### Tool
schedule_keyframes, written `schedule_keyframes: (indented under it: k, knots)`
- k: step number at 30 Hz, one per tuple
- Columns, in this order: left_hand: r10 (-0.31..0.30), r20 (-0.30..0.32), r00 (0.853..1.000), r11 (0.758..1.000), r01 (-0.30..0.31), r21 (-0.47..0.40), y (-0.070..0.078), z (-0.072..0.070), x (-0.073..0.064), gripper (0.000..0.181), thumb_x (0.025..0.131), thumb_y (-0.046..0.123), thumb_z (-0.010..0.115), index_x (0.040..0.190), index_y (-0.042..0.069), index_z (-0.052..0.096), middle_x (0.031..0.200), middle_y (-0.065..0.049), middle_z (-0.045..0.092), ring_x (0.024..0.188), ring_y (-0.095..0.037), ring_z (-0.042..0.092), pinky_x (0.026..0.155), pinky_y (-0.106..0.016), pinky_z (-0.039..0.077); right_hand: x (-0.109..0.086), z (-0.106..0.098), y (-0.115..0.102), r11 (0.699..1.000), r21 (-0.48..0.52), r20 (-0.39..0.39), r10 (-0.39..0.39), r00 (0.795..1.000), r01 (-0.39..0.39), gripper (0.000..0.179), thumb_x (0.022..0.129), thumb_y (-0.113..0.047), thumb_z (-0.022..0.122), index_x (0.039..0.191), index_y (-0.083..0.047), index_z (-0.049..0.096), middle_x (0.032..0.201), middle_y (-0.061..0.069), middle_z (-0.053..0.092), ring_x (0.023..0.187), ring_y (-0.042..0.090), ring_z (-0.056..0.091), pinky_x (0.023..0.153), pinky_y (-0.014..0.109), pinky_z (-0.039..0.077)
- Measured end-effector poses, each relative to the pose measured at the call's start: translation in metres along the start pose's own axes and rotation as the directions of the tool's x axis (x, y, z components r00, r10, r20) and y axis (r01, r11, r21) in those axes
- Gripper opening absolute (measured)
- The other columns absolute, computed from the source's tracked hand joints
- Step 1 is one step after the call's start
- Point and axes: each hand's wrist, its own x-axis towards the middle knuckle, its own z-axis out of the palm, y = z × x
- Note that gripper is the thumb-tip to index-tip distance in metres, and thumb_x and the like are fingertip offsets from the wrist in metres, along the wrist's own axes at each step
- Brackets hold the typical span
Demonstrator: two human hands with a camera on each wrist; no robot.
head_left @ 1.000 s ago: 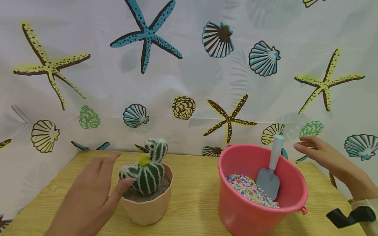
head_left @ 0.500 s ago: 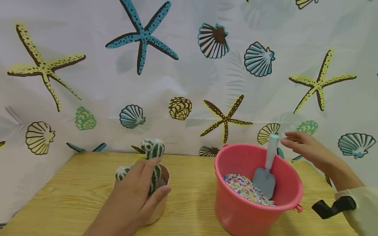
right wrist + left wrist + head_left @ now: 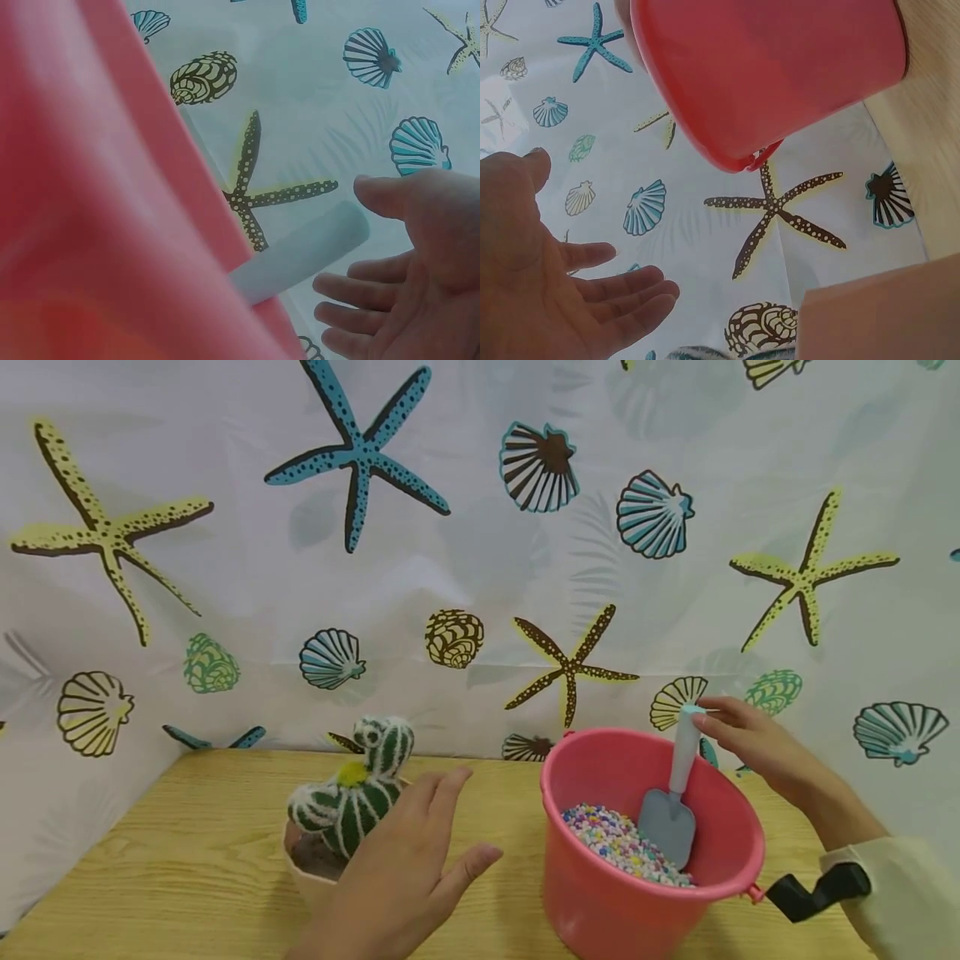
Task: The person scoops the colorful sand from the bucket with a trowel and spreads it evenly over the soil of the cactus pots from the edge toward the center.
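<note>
My right hand [image 3: 761, 756] is at the top of a small trowel's [image 3: 683, 752] pale handle, the grey blade of which rests among multicoloured beads [image 3: 618, 839] in a pink bucket [image 3: 611, 902]. In the right wrist view, thumb and fingers [image 3: 360, 290] stand spread on either side of the handle [image 3: 307, 251], not closed round it. My left hand [image 3: 408, 860] hovers with fingers extended and thumb apart, holding nothing, between a knitted cactus [image 3: 363, 814] and the bucket. It hides part of the cactus's beige pot [image 3: 306, 883].
Everything stands on a wooden tabletop [image 3: 187, 843]. Behind it hangs a white cloth [image 3: 480, 552] printed with starfish and shells. A black strap piece [image 3: 821, 892] sticks out from my right sleeve. The bucket has a small lug [image 3: 753, 893] on its right rim.
My left hand has moved right, across the front of the cactus toward the bucket. The right hand has come left to the trowel handle. The view has shifted slightly.
</note>
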Motion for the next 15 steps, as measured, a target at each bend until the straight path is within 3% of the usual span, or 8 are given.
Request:
schedule_keyframes:
  k: [7, 15]
  knots:
    - [-0.019, 0.069, 0.997, 0.999, 0.021, -0.035, 0.006, 0.017, 0.011, 0.075, 0.093, 0.059, 0.044, 0.146, 0.008, 0.033, 0.138, -0.011, 0.045, 0.126, -0.026, 0.045, 0.103, -0.048, 0.043, -0.001, 0.008, 0.000, 0.999, 0.054, -0.026, -0.001, 1.000, 0.002, 0.068, 0.100, -0.040, 0.045, 0.149, 0.001, 0.021, 0.140, 0.031, 0.040, 0.132, 0.053, 0.031, 0.100, 0.071, 0.030]
    - [0.000, 0.052, 0.999, 0.994, 0.005, -0.107, 0.003, 0.036, 0.021, 0.074, 0.095, 0.056, 0.045, 0.147, 0.006, 0.030, 0.141, -0.013, 0.042, 0.130, -0.027, 0.042, 0.106, -0.048, 0.040, -0.002, 0.017, -0.006, 0.995, 0.096, -0.092, -0.025, 0.995, 0.034, 0.067, 0.099, -0.037, 0.048, 0.147, 0.003, 0.024, 0.136, 0.031, 0.044, 0.129, 0.048, 0.038, 0.103, 0.064, 0.034]
